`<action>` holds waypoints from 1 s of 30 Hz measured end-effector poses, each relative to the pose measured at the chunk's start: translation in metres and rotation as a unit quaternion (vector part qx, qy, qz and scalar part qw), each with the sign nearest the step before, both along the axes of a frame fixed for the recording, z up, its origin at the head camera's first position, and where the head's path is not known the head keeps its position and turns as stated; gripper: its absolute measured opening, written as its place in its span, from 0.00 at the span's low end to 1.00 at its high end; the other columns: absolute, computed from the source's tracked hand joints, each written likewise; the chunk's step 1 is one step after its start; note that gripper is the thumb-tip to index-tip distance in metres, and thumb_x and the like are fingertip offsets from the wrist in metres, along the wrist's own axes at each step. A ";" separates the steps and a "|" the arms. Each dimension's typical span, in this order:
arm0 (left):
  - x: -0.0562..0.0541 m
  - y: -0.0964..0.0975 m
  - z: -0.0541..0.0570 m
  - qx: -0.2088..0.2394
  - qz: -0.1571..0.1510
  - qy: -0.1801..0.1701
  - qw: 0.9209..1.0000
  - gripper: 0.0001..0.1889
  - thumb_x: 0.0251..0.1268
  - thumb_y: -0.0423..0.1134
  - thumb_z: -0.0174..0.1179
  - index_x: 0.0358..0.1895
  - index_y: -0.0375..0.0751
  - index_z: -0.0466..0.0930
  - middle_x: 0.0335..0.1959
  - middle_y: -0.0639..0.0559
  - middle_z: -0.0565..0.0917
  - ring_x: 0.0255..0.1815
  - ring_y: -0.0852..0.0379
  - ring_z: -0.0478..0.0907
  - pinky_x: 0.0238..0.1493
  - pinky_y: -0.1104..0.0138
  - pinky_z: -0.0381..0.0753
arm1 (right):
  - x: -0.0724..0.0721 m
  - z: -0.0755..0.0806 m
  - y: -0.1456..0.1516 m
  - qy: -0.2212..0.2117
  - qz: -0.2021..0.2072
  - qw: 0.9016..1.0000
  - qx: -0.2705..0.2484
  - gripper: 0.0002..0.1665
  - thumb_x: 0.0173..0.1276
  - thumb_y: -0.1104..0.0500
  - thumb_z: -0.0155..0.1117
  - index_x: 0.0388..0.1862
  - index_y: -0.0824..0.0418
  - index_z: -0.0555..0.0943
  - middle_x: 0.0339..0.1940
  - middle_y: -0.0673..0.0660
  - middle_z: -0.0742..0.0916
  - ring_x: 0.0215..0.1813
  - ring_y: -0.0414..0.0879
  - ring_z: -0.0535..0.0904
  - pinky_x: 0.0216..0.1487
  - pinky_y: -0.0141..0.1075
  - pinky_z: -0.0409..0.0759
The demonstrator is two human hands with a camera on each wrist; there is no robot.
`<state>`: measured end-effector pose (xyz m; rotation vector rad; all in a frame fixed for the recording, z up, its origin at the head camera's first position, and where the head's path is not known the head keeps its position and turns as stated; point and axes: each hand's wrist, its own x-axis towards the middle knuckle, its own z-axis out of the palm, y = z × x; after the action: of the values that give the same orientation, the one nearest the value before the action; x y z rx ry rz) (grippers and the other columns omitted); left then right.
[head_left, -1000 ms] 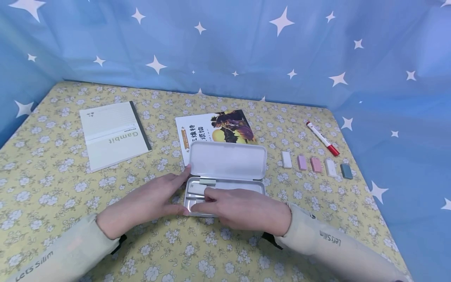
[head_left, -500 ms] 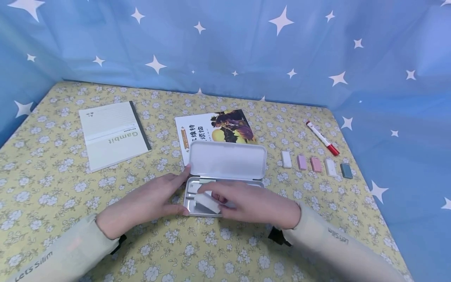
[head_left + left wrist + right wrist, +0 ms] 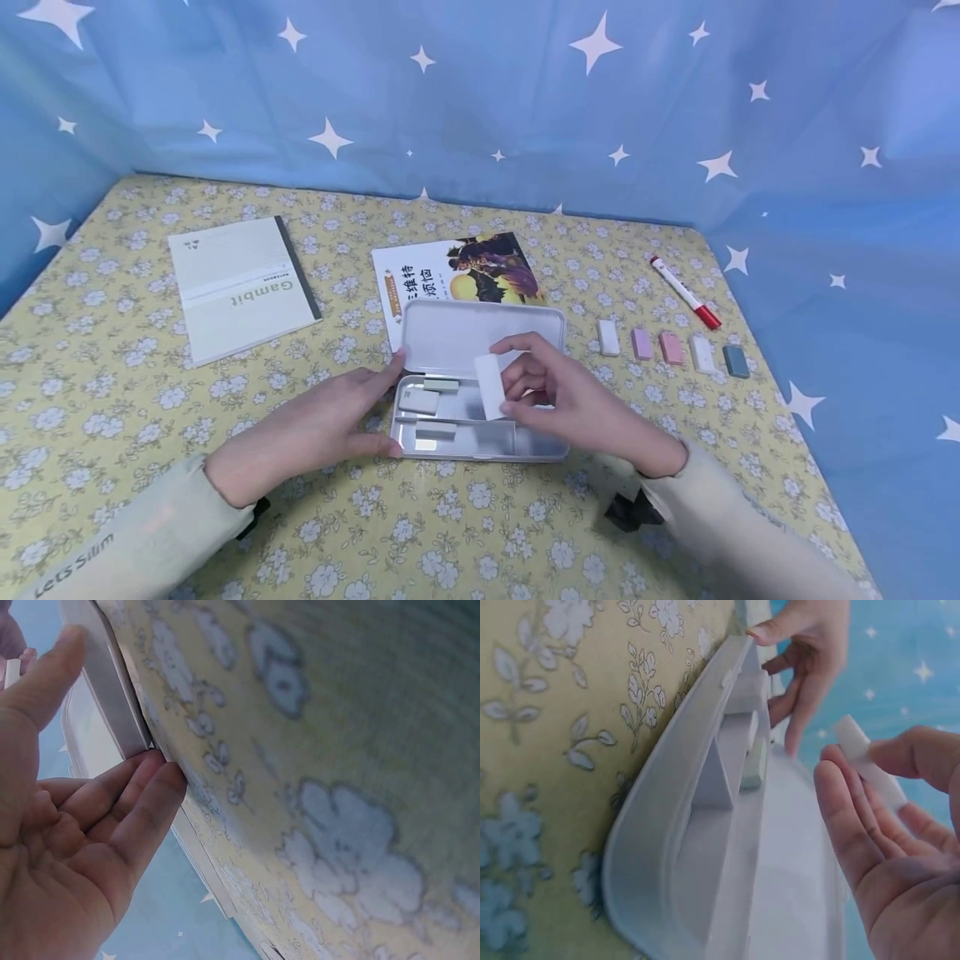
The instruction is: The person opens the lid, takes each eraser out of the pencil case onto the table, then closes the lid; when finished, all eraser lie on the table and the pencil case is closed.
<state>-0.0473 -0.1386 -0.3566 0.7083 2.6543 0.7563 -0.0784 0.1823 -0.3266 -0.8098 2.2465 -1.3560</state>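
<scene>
An open pale pencil case (image 3: 480, 457) lies in front of me, its lid (image 3: 442, 333) tipped back. My left hand (image 3: 322, 429) touches the case's left end, thumb at the front corner and forefinger near the hinge, fingers mostly straight. Above the case, my right hand (image 3: 558, 383) pinches a white eraser (image 3: 491, 386) between thumb and fingers; the right wrist view shows this eraser (image 3: 866, 761) clear of the case. Inside, at the left of the back compartment, are a white block (image 3: 418, 402) and a pale green one (image 3: 441, 385). Another pale block (image 3: 436, 428) sits in the front compartment.
A picture book (image 3: 480, 271) lies partly under the lid. A notebook (image 3: 243, 287) is at the left. To the right are a red-capped marker (image 3: 685, 292) and a row of small blocks, including white (image 3: 608, 337), pink (image 3: 672, 348) and dark teal (image 3: 736, 361).
My right hand has lifted the white eraser out of the case, moving up and to the right with it. The left hand has stayed at the case's left end.
</scene>
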 end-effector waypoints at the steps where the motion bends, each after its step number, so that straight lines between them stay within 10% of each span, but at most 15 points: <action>1: 0.000 0.000 0.000 0.000 -0.003 0.002 1.000 0.59 0.57 0.56 0.75 0.84 0.35 0.49 0.66 0.31 0.81 0.63 0.38 0.83 0.66 0.46 0.84 | 0.000 -0.001 0.004 -0.008 -0.009 1.000 -0.011 0.36 0.71 0.70 0.69 0.74 0.59 0.68 0.44 0.58 0.87 0.45 0.39 0.87 0.41 0.34 0.89; 12: -0.001 0.002 -0.001 0.001 -0.007 0.006 1.000 0.60 0.57 0.56 0.76 0.84 0.34 0.48 0.65 0.31 0.81 0.62 0.39 0.84 0.65 0.47 0.85 | -0.007 -0.009 0.057 -0.032 -0.089 0.991 -0.099 0.35 0.71 0.75 0.64 0.74 0.66 0.65 0.44 0.47 0.88 0.46 0.39 0.88 0.47 0.31 0.90; 30: -0.001 0.001 0.002 -0.007 0.000 -0.005 1.000 0.60 0.56 0.55 0.76 0.84 0.34 0.49 0.65 0.31 0.82 0.62 0.39 0.84 0.65 0.47 0.85 | -0.007 -0.026 0.126 -0.003 -0.181 0.983 0.021 0.34 0.72 0.72 0.66 0.72 0.65 0.64 0.41 0.47 0.89 0.45 0.37 0.87 0.41 0.31 0.89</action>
<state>-0.0478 -0.1374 -0.3548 0.6993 2.6477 0.7379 -0.0856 0.3084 -0.3525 -0.3918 2.4930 -1.4533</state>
